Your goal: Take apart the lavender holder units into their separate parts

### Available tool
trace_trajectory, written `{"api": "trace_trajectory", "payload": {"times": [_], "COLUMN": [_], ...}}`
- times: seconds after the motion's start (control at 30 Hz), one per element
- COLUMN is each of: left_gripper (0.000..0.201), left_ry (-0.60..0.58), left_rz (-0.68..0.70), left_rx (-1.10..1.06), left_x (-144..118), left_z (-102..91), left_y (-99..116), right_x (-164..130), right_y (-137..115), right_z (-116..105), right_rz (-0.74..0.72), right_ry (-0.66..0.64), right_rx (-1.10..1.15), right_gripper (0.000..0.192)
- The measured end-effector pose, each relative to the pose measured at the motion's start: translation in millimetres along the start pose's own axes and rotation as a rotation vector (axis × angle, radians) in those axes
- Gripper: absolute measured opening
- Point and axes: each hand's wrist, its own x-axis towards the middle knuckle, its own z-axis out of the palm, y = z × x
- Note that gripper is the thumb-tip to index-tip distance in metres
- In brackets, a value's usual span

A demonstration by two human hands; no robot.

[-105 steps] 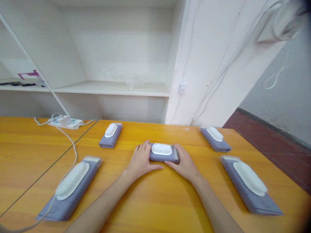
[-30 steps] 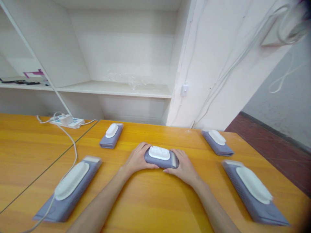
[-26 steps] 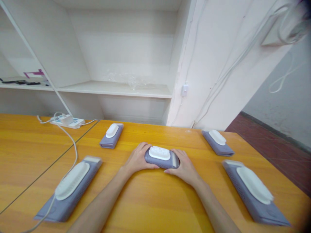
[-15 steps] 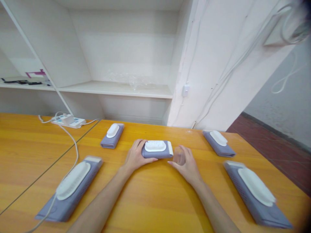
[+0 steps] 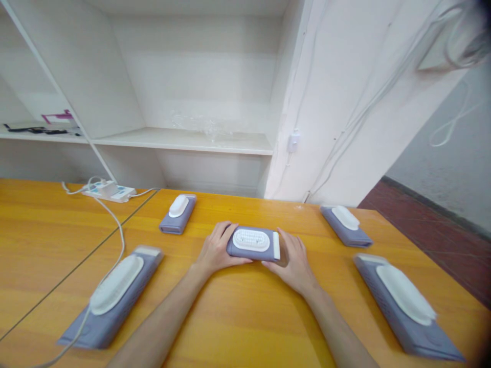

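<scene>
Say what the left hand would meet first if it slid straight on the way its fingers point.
The left hand already touches the center device. Its fingers point up-right past that device's far edge; beyond lies bare table, then probably the white wall base, though depth is unclear.

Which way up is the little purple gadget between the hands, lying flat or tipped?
Tipped. The purple gadget leans with its white studded face toward the camera, held by the left hand and right hand over the table.
</scene>
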Motion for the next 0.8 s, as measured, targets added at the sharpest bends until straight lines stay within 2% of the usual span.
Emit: {"api": "trace_trajectory", "payload": {"times": [0.17, 0.4, 0.8], "left_gripper": [0.088, 0.088, 0.09], "left_ry": [0.008, 0.027, 0.002], "left_rz": [0.033, 0.054, 0.087], "left_rx": [0.019, 0.027, 0.034], "left_x": [-1, 0, -3], "left_z": [-1.1, -1.3, -2.4], "left_y": [0, 1, 1], "right_x": [0, 0, 1], "right_y": [-5, -8, -15], "right_z": [-6, -7, -19], "right_rz": [-0.074, -0.092, -0.147], "right_ry": [0.022, 0.02, 0.045], "right_rx": [-0.024, -0.047, -0.155], "right_gripper": [0.074, 0.075, 0.066]}}
